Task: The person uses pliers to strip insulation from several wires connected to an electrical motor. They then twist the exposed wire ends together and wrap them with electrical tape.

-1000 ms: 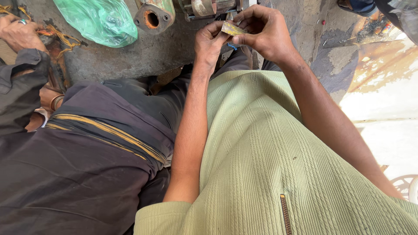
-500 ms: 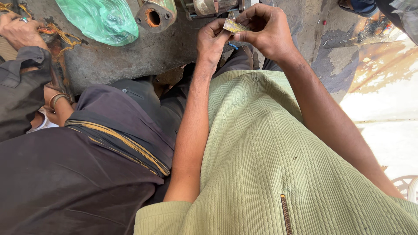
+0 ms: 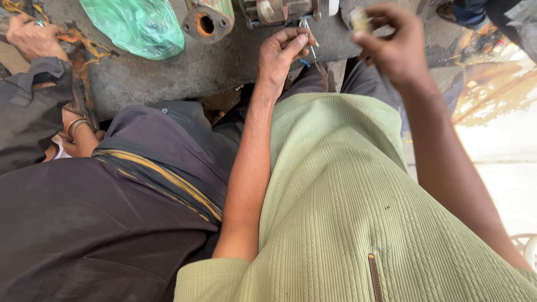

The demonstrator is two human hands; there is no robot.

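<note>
- The left hand point(image 3: 285, 53) pinches thin wires point(image 3: 307, 33) between thumb and forefinger, at the near edge of the bench point(image 3: 168, 70).
- The right hand point(image 3: 394, 47) is raised off to the right, well apart from the left, its fingertips closed on a small pale roll point(image 3: 359, 19); motion blur hides what kind of roll it is.
- The wires run up to a rusty motor part point(image 3: 277, 10) standing on the bench just beyond the left hand.
- Beside it sits a flanged metal piece point(image 3: 206, 22), and further left a green bag point(image 3: 137, 25).
- The bench is rough, grey and stained.
- At far left a co-worker's hand point(image 3: 31, 36) rests on tangled copper wire point(image 3: 84, 42).
- To the right, sunlit ground point(image 3: 492, 134) lies below the bench.
</note>
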